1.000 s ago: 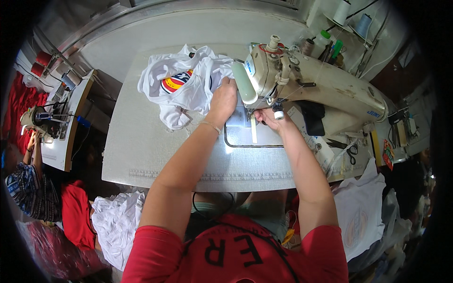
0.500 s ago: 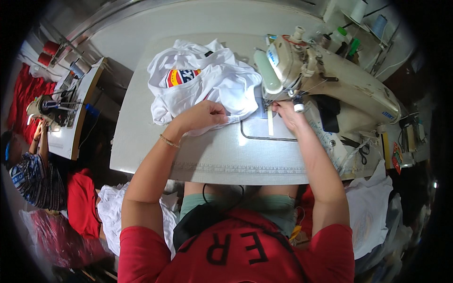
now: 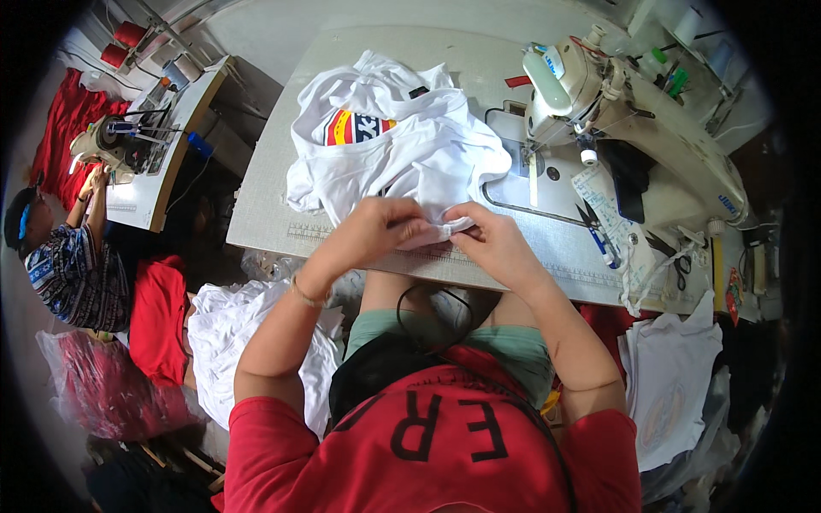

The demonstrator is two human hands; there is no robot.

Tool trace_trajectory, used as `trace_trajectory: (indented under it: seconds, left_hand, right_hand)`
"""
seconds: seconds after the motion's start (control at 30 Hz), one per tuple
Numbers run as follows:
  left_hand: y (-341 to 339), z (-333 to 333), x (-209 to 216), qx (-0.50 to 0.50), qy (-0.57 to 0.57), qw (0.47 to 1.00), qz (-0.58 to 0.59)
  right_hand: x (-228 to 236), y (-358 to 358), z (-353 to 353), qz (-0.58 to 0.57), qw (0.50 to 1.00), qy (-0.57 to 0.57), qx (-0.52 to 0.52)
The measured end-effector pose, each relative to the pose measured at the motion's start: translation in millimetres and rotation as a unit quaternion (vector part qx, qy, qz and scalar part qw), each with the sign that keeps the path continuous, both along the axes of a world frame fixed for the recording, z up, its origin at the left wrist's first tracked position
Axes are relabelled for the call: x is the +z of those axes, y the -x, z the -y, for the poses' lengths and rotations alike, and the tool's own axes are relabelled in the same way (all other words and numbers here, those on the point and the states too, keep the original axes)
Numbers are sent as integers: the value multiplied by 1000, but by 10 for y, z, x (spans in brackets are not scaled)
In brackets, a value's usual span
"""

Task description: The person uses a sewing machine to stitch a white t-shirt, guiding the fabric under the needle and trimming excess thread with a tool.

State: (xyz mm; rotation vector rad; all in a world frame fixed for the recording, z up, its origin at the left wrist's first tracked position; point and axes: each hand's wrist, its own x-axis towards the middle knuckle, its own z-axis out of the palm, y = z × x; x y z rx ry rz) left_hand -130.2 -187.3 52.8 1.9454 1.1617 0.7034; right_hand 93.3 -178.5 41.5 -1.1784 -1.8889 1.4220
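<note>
A white T-shirt (image 3: 368, 175) with a red, yellow and dark print lies bunched on the pale sewing table (image 3: 274, 192). Both of my hands pinch its near edge close to the table's front. My left hand (image 3: 382, 229) has its fingers curled on the fabric, and my right hand (image 3: 494, 241) grips the same edge a little to the right, between thumb and fingers. The sewing machine (image 3: 590, 94) stands right of the shirt. A narrow white strip (image 3: 534, 181) lies by its needle area, apart from my hands.
Blue-handled thread snips (image 3: 601, 239), a dark phone (image 3: 631, 192) and black scissors (image 3: 682, 269) lie on the table's right side. White garments hang at the right (image 3: 671, 376) and pile at the lower left (image 3: 248, 333). Another person (image 3: 68, 256) works at a second machine (image 3: 111, 141).
My right hand has left the needle area and come to the shirt's near edge, beside my left hand. Both now hold the fabric. The whole view has shifted.
</note>
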Motion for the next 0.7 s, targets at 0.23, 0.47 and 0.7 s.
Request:
trace_trajectory:
  seconds: [0.23,0.47,0.7]
  left_hand:
    - [-582,659,-286,22,-315,938,-146]
    - [-649,707,-400,47,-330,931,-152]
    - [-625,713,-298,28,-285,954,-92]
  right_hand:
    - [-142,-259,177,-418,878,232,-29]
    - [-243,-310,228,-481,839,252,-33]
    - [-277,-264,282,-295,943,116,-97]
